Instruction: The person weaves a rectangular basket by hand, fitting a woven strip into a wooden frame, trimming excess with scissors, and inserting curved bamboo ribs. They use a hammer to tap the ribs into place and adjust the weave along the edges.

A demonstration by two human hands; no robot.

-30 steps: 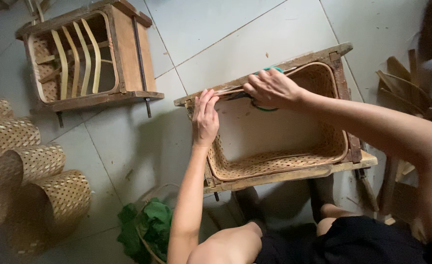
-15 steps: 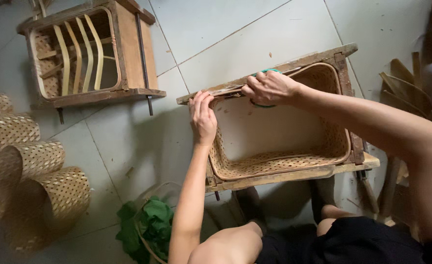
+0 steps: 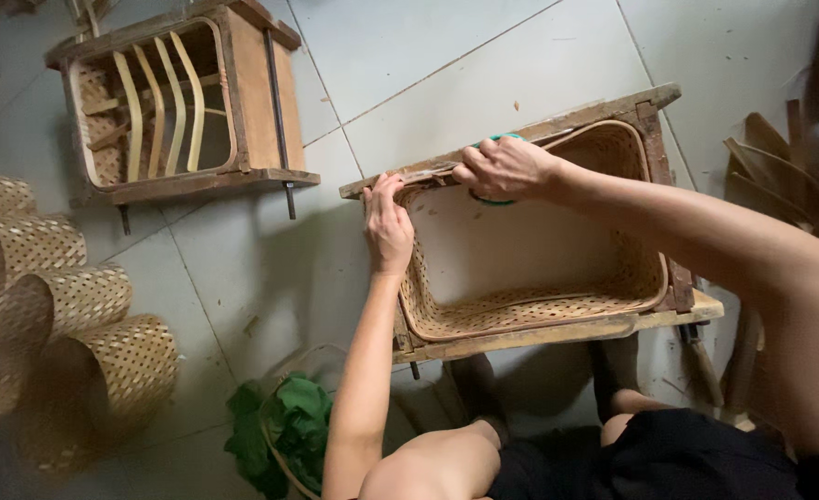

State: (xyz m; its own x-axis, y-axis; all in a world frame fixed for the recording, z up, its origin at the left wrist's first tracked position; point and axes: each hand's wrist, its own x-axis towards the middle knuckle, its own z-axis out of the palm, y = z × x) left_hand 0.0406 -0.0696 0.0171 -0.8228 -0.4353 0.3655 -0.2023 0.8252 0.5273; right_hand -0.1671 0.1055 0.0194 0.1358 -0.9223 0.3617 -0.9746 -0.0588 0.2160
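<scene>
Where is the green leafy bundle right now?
In the head view, the green leafy bundle sits low and left of centre on the floor, beside the person's left forearm, right of the stacked woven baskets.

Left hand (image 3: 388, 225) lower (slightly) along basket rim (image 3: 409, 296)

Woven basket (image 3: 530, 310): tan, open lattice weave, pale rim. Wooden frame (image 3: 557, 333) around it: weathered brown. Green object (image 3: 497, 141) under the right hand (image 3: 506, 168). Second frame (image 3: 252, 93) at the floor's far-left: brown wood, pale yellow strips. Stacked baskets (image 3: 67, 306), left edge: golden diamond lattice. Floor (image 3: 446, 56): grey-white tiles. Green cloth (image 3: 289, 431), near edge.
</scene>
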